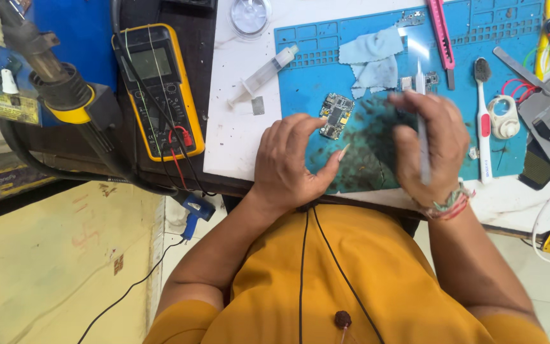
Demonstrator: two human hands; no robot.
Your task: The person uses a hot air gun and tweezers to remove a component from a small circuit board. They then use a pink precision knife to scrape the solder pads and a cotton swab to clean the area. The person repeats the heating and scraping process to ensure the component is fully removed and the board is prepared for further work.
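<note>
Your shirt: orange-yellow cloth (351,280), nearest to the camera, with two thin black cords running down it.
Left hand: your left hand (291,159) rests on the near edge of the blue silicone work mat (498,22). Its fingers are curled and a little spread, holding nothing; the fingertips (316,121) are just beside the board, and I cannot tell if they touch it.
Right hand: your right hand (429,143) is closed around a thin silver tool like tweezers (423,130), held upright, with its tip pointing away from you.
Circuit board: the small dark rectangular circuit board with gold edges (337,115) lies flat on the mat, between your two hands and nearer to the left one.
Handling: I judge the board light, stiff and fragile. Take it by its bare edges, not by the small parts on top. It may slide easily on the mat.
Right side: a white toothbrush with a red grip (482,121) lies on the mat beside your right hand.
Further on the mat: a pale blue crumpled cloth (373,57) and a pink utility knife (442,35).
Worktop: a clear plastic syringe (263,73) lies on the white worktop (237,140), left of the mat.
Far left: a yellow and black multimeter (159,89) with its leads.
</note>
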